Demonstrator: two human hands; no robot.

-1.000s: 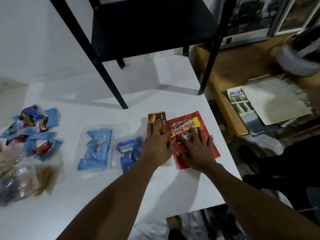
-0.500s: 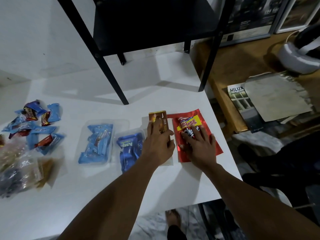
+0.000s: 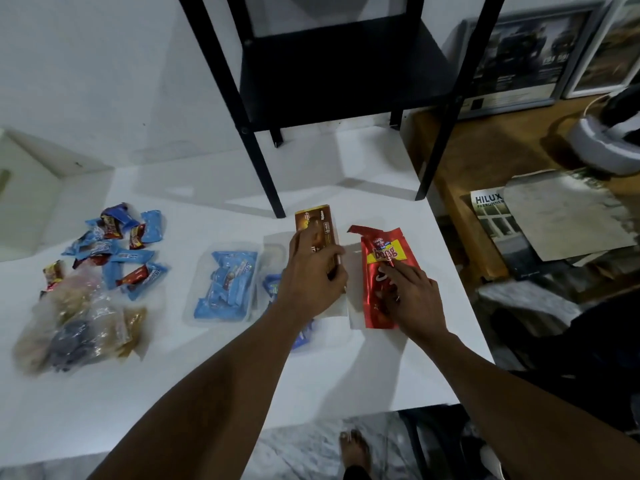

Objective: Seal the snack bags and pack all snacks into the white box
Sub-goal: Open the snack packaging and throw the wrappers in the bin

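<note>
My left hand [image 3: 313, 275] lies on a brown-orange snack pack [image 3: 316, 227] resting on a clear bag on the white table [image 3: 214, 393]. My right hand [image 3: 410, 299] grips the red snack bag [image 3: 379, 258], which is folded narrower, its torn top corner sticking up. To the left lie a clear bag of blue snacks [image 3: 225, 282] and another blue pack [image 3: 273, 289] half hidden by my left arm. Loose blue and red wrapped snacks [image 3: 117, 247] sit at the left. The white box [image 3: 27, 195] stands at the far left edge.
A clear bag of mixed snacks [image 3: 79, 327] lies at the front left. Black shelf legs [image 3: 263, 168] stand on the table behind the snacks. A wooden desk [image 3: 485, 168] with a booklet and paper is at the right. A bare foot [image 3: 353, 452] shows below the table edge.
The right hand has folded the red bag from flat and wide into a narrower shape. The left hand slid slightly down the brown pack. The view shifted, showing the white box.
</note>
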